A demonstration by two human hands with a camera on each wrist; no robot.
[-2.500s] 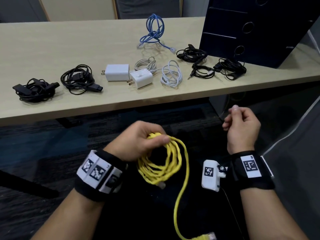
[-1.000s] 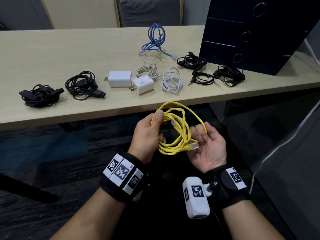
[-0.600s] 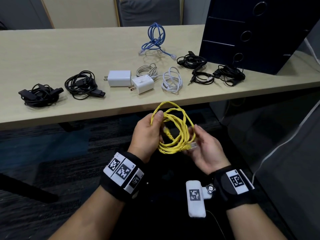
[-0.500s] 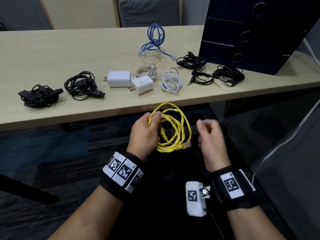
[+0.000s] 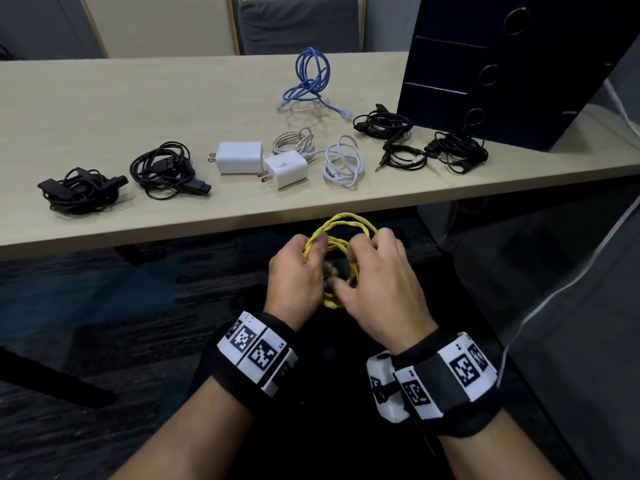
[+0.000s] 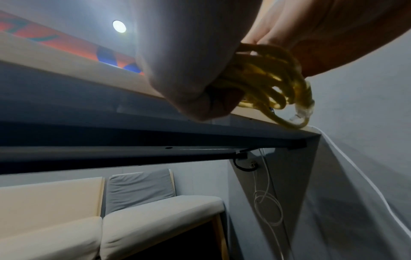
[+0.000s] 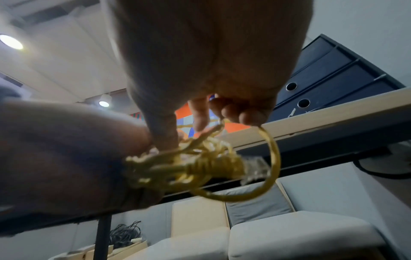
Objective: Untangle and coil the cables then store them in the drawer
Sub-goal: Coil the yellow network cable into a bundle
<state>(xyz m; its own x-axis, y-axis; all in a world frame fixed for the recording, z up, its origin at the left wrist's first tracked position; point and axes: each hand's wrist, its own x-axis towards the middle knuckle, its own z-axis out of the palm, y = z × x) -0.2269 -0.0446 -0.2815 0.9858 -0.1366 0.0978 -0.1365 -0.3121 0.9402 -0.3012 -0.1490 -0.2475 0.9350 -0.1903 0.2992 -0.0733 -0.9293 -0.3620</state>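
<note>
Down in front of the bench, below its near edge, both hands meet on the yellow cable (image 5: 341, 233), which is wound into a loose coil held in the air. The left hand (image 5: 294, 271) has its grip closed round the left side of the loops, thumb on top. The right hand (image 5: 381, 278) curls over the right side, its fingers hooked on the strands; its back hides most of the coil, so only the far arc and a bit of the near end show from above. From the wrist views a clear plug (image 7: 255, 168) sticks out of the bundle, blurred; how the strands are wrapped I cannot make out.

On the pale wooden bench (image 5: 104, 109), going left to right: two black cable bundles (image 5: 83, 190), two white chargers (image 5: 239, 157) touching at a corner, a grey-white cord (image 5: 294, 142) behind them, a white cable coil (image 5: 343, 161), a blue cable (image 5: 308, 81) farther back, then three more black cables (image 5: 384, 124) tangled near one another. At the far right stands a dark drawer unit (image 5: 485, 64) with round pulls, its drawers closed and its top cut off by the frame. Padded seats (image 5: 298, 26) line the wall beyond, and dark carpet (image 5: 104, 306) covers the floor.
</note>
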